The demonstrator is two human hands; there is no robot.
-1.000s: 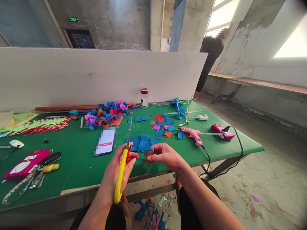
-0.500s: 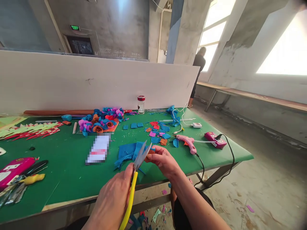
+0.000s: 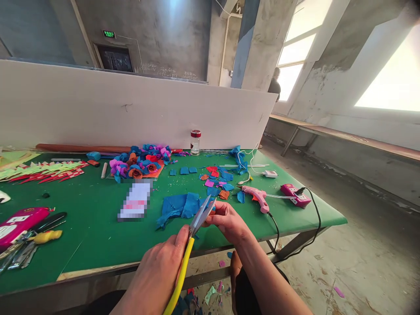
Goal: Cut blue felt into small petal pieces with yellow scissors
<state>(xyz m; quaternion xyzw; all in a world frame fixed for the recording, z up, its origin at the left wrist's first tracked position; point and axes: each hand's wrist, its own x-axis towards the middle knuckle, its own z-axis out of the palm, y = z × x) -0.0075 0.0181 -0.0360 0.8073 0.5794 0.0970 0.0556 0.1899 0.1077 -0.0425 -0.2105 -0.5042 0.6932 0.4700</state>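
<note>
My left hand [image 3: 160, 273] is closed round the yellow handles of a pair of scissors [image 3: 188, 258], blades parted and pointing up and right. My right hand [image 3: 228, 221] pinches a small brown felt piece, mostly hidden behind the blades and my fingers, right at the blade tips. Both hands hover over the front edge of the green table [image 3: 98, 236]. Just beyond them lies a crumpled blue felt sheet [image 3: 179, 205].
On the table: a phone [image 3: 136, 201], a pile of felt roses [image 3: 141, 159], felt scraps [image 3: 218, 181], a pink glue gun [image 3: 257, 197] with black cable, a pink power strip [image 3: 295, 194], a jar [image 3: 195, 142], tools at left [image 3: 29, 238]. A white board [image 3: 98, 105] backs it. A person [image 3: 274, 85] stands far off.
My left hand tilted the scissors from upright to slanting right and opened the blades at the brown piece. My right hand stayed near the table's edge. The view shifted slightly.
</note>
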